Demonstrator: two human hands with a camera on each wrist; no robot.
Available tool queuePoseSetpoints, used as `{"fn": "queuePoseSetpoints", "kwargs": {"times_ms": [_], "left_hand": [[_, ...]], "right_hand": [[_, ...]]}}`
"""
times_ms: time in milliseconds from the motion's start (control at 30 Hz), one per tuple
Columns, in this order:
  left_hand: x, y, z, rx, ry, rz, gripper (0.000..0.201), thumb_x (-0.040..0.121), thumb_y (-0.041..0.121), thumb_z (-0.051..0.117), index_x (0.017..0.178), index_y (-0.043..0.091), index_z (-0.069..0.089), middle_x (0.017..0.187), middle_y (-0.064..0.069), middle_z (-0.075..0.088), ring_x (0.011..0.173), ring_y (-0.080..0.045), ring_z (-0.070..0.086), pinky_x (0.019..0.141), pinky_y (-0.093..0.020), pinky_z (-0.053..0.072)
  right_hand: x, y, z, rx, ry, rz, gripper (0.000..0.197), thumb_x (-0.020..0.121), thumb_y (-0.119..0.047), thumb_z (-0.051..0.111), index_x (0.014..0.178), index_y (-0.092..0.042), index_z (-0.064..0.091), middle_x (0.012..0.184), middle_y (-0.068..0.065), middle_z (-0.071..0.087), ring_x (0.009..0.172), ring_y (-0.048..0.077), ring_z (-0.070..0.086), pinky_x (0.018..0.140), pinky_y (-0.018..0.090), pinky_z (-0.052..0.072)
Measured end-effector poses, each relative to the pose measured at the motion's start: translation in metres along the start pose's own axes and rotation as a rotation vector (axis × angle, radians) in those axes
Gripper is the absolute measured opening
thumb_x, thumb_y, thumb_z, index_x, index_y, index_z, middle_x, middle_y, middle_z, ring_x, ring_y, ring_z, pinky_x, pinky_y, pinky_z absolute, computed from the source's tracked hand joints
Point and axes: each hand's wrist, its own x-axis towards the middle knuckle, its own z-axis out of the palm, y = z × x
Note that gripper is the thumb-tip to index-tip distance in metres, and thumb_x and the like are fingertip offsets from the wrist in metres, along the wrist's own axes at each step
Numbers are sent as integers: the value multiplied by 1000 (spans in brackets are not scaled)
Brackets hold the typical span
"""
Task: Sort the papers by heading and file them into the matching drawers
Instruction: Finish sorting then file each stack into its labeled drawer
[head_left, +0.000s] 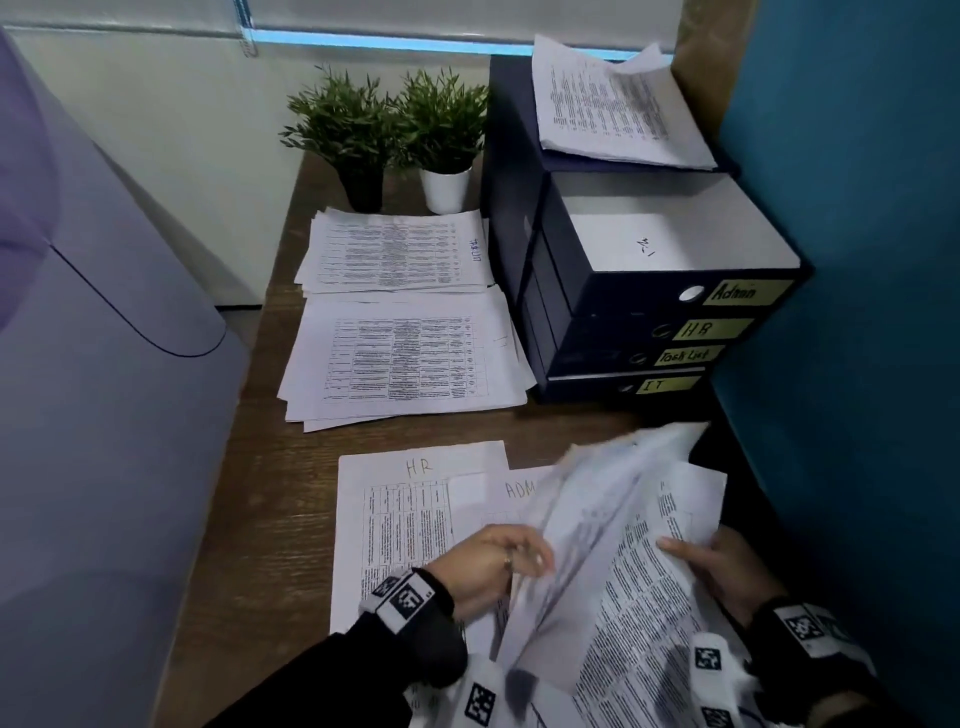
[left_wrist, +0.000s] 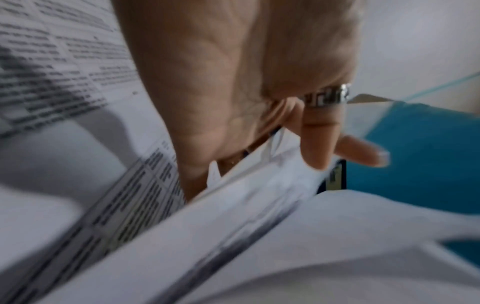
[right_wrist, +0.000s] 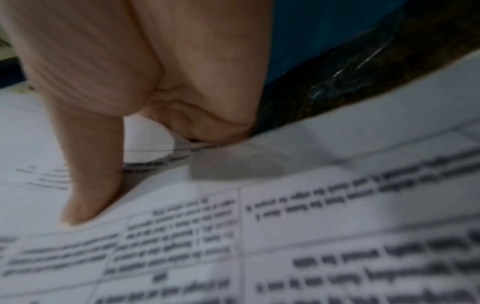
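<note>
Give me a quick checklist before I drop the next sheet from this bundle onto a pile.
1. Bundle of papers gripped by both the left hand and the right hand: ok.
2. Heading of the lifted sheet readable: cannot tell, blurred.
3. HR pile heading visible: ok.
4. Admin pile uncovered: not ok, bundle overlaps it.
5. Admin drawer open: ok.

Matt paper sheets (head_left: 410, 358), wood-grain desk (head_left: 270, 499)

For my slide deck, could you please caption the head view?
Both hands, left hand and right hand, leaf through a sheaf of papers beside the labelled drawer unit.
</note>
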Motion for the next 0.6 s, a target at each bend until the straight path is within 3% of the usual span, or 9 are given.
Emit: {"fn": "queuePoseSetpoints", "kwargs": {"times_ms": [67, 133, 167, 233, 300, 333, 400, 500, 600], "left_hand": [[0, 1, -16, -88, 206, 58, 30, 73, -1, 54, 83, 22, 71, 96, -1, 60, 90, -18, 53, 79, -29, 43], [-4, -2, -47, 40, 663, 158, 42, 84, -3, 50, 94, 34, 65, 112, -6, 59, 89, -18, 56, 73, -30, 49], [-9, -2, -63, 171, 920, 166, 48, 84, -2, 53, 97, 44, 60, 119, -6, 57, 97, -19, 57, 78, -36, 50], [-25, -3, -91, 410, 1234, 32, 58, 79, 2, 63, 117, 44, 52, 137, -3, 41, 126, -28, 38, 103, -53, 32], [-36, -6, -108, 451, 1262, -116, 76, 76, 1, 67, 139, 27, 34, 149, -7, 24, 136, -32, 21, 109, -52, 20], [-38, -6, -113, 407, 1209, -136, 83, 75, -1, 68, 143, 20, 26, 149, -11, 25, 136, -33, 24, 109, -49, 24], [-39, -9, -120, 271, 1122, -94, 82, 76, -6, 67, 143, 10, 22, 134, -16, 47, 121, -32, 47, 99, -41, 39], [-39, -17, -122, 288, 921, -108, 48, 80, -3, 64, 125, 2, 49, 105, -14, 65, 92, -27, 62, 84, -37, 51], [-42, -19, -115, 431, 782, -45, 16, 86, 6, 60, 100, 10, 66, 100, -10, 71, 92, -26, 67, 86, -40, 53]], "right_hand": [[6, -4, 1, -54, 32, -57, 94, 28, -56, 88, 102, -2, 66, 100, 14, 73, 97, 29, 69, 92, 44, 50], [10, -12, 8, -78, 16, -89, 93, 33, -56, 87, 106, -4, 65, 101, 10, 73, 98, 25, 68, 91, 39, 52], [12, -15, 13, -69, -1, -70, 84, 41, -49, 88, 107, -3, 64, 98, 8, 74, 95, 22, 70, 85, 35, 56], [18, -22, 25, -43, -44, -46, 44, 67, -17, 80, 104, 0, 63, 83, -1, 76, 80, 12, 72, 67, 21, 58], [26, -25, 36, -104, -73, -18, 34, 73, -3, 72, 105, 3, 61, 76, -8, 75, 74, 5, 71, 62, 14, 55], [32, -21, 38, -160, -87, -12, 42, 70, -8, 76, 106, 4, 61, 75, -8, 75, 74, 2, 70, 63, 13, 54], [39, -16, 43, -247, -84, 33, 42, 71, -5, 76, 107, 9, 60, 83, 0, 75, 69, 1, 69, 62, 10, 53], [45, -10, 43, -335, -23, 76, 28, 80, 6, 63, 108, 10, 60, 102, 19, 69, 71, 7, 66, 60, 11, 53], [42, -10, 43, -381, 6, 64, 29, 79, -6, 68, 105, 6, 63, 89, 8, 71, 84, 19, 69, 75, 29, 57]]}}
